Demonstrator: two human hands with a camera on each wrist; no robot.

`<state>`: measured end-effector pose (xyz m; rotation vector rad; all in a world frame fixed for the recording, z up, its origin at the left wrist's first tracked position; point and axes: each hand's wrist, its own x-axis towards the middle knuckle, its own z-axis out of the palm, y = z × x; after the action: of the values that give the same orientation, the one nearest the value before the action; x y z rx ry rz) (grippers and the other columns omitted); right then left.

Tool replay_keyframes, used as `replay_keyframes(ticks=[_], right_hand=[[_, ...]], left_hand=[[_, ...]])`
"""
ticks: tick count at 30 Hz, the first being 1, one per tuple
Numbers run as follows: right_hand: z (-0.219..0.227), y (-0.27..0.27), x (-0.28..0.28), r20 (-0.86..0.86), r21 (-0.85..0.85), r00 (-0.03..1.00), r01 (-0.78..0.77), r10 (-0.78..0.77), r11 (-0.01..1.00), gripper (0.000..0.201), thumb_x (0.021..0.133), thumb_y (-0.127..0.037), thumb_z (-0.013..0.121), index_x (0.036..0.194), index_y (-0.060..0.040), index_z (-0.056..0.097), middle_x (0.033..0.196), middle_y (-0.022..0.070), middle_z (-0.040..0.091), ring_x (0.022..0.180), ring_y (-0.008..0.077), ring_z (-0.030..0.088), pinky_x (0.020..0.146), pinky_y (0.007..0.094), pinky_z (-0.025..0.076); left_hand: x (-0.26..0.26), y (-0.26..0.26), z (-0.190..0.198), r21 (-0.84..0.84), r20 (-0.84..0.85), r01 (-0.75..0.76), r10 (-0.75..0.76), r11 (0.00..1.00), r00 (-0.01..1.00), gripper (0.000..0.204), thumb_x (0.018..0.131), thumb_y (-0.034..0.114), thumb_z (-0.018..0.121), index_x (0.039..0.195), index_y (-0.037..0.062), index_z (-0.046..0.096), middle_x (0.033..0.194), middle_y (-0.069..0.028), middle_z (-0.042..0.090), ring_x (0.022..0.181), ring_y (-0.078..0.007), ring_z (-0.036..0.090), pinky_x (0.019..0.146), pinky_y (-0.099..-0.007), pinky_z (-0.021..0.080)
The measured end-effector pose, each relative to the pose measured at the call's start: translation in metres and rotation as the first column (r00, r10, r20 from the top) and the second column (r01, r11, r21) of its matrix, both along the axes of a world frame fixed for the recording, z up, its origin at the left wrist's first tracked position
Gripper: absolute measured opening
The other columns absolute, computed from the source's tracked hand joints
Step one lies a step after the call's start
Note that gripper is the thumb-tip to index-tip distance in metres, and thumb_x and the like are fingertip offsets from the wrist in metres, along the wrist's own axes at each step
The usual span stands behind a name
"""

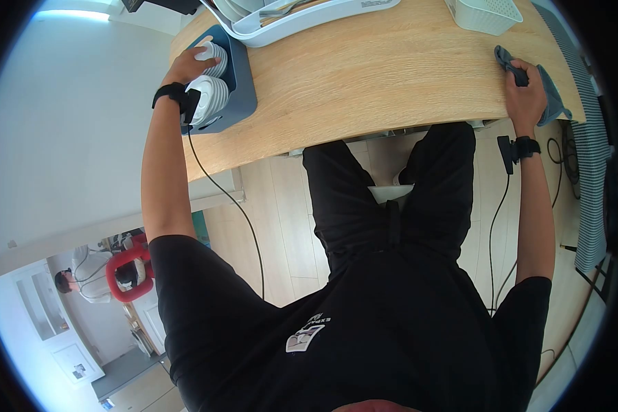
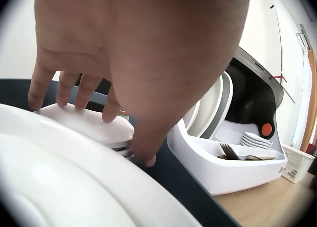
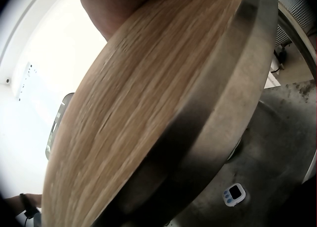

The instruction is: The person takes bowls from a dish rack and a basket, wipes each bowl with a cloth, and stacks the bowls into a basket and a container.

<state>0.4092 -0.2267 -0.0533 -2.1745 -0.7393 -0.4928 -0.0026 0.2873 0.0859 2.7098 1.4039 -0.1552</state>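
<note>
A blue-grey bin (image 1: 244, 89) at the table's left holds two stacks of white dishes. My left hand (image 1: 185, 67) grips the smaller dishes (image 1: 220, 60); in the left wrist view the hand (image 2: 129, 53) spans the top small dish (image 2: 86, 124), fingers at its far edge and thumb at its right side. Larger white dishes (image 1: 213, 96) stand nearer me, below my left wrist. At the right end of the table my right hand (image 1: 527, 96) holds a grey cloth (image 1: 551, 96), part of it bunched at the fingers. The right wrist view shows only part of that hand (image 3: 116, 9), the cloth hidden.
Beyond the bin is a white rack (image 1: 309, 22) with plates and cutlery. A white basket (image 1: 484, 17) stands at the table's far right. The wooden table (image 1: 378, 75) has a curved front edge. Cables hang from both wrists. Another person (image 1: 89, 275) is in the background.
</note>
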Motion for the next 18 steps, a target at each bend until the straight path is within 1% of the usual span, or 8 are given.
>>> replay_keyframes(ticks=[1,3,7,10,13,15,16,18], right_hand=[[0.001,0.0,0.0,-0.021,-0.003,1.0,0.01,-0.01,1.0,0.025,0.086,-0.014,0.07,0.111,-0.0168,0.069,0.11,0.0029,0.072,0.1,0.0246,0.069,0.087,0.0338,0.052],[-0.001,0.0,0.002,0.008,0.008,1.0,-0.005,0.005,1.0,0.025,0.086,-0.014,0.07,0.111,-0.0167,0.069,0.109,0.0031,0.072,0.1,0.0245,0.069,0.087,0.0338,0.052],[-0.001,-0.001,0.001,0.012,0.012,1.0,-0.008,0.008,1.0,0.025,0.086,-0.013,0.07,0.111,-0.0162,0.069,0.109,0.0033,0.071,0.099,0.0247,0.069,0.086,0.0339,0.052],[0.0,0.0,0.0,-0.008,0.009,1.0,-0.008,0.008,1.0,0.026,0.085,-0.013,0.071,0.111,-0.0156,0.069,0.109,0.0031,0.071,0.099,0.0246,0.069,0.087,0.034,0.052],[0.001,0.0,-0.001,-0.021,-0.001,1.0,0.001,-0.001,1.0,0.026,0.085,-0.012,0.07,0.111,-0.0154,0.069,0.109,0.0029,0.071,0.1,0.024,0.069,0.087,0.0339,0.052],[0.003,0.0,-0.002,-0.017,-0.002,1.0,0.008,-0.008,1.0,0.026,0.085,-0.012,0.07,0.111,-0.0154,0.069,0.109,0.0029,0.071,0.101,0.0236,0.068,0.088,0.0337,0.052],[0.004,0.001,-0.003,-0.015,-0.001,1.0,0.014,-0.014,1.0,0.026,0.086,-0.012,0.07,0.111,-0.0153,0.069,0.109,0.0029,0.071,0.101,0.0232,0.068,0.088,0.0336,0.052],[0.003,0.001,-0.002,-0.012,0.008,1.0,0.006,-0.006,1.0,0.026,0.085,-0.011,0.07,0.111,-0.0151,0.069,0.109,0.0028,0.071,0.101,0.0232,0.068,0.088,0.0334,0.052]], left_hand=[[0.001,-0.001,0.004,-0.001,0.001,0.0,0.0,1.0,1.0,0.074,0.079,0.051,0.082,0.135,0.0052,0.063,0.131,-0.0238,0.065,0.121,-0.0365,0.063,0.106,-0.0423,0.047],[0.006,-0.004,0.009,-0.059,-0.076,-0.007,0.002,0.998,0.997,0.072,0.077,0.048,0.084,0.132,0.0051,0.066,0.131,-0.0245,0.065,0.122,-0.0365,0.063,0.105,-0.0423,0.048],[0.003,-0.001,0.006,-0.044,-0.059,0.001,-0.003,0.999,0.998,0.07,0.075,0.046,0.086,0.129,0.0052,0.068,0.129,-0.0237,0.066,0.121,-0.0358,0.064,0.105,-0.0414,0.048],[0.0,-0.007,0.009,0.017,-0.045,0.019,-0.019,1.0,0.999,0.07,0.074,0.044,0.088,0.129,0.006,0.068,0.127,-0.0223,0.068,0.117,-0.0363,0.066,0.103,-0.0411,0.049],[0.0,-0.007,0.007,0.077,0.013,0.019,-0.02,0.997,1.0,0.063,0.077,0.043,0.086,0.125,0.0051,0.07,0.121,-0.0208,0.071,0.112,-0.0366,0.068,0.1,-0.0414,0.051],[-0.004,0.001,0.002,0.074,0.107,0.076,-0.083,0.994,0.991,0.051,0.081,0.041,0.082,0.115,0.0038,0.075,0.111,-0.0195,0.074,0.105,-0.0346,0.071,0.095,-0.0406,0.053],[-0.004,0.002,0.001,0.074,0.108,0.073,-0.081,0.995,0.991,0.051,0.081,0.041,0.082,0.115,0.0038,0.075,0.111,-0.0195,0.074,0.105,-0.0346,0.071,0.095,-0.0406,0.053],[-0.005,0.004,-0.001,-0.049,0.073,0.011,-0.007,0.999,0.997,0.039,0.085,0.038,0.077,0.104,0.0038,0.078,0.102,-0.0185,0.076,0.099,-0.0332,0.072,0.092,-0.0402,0.053]])
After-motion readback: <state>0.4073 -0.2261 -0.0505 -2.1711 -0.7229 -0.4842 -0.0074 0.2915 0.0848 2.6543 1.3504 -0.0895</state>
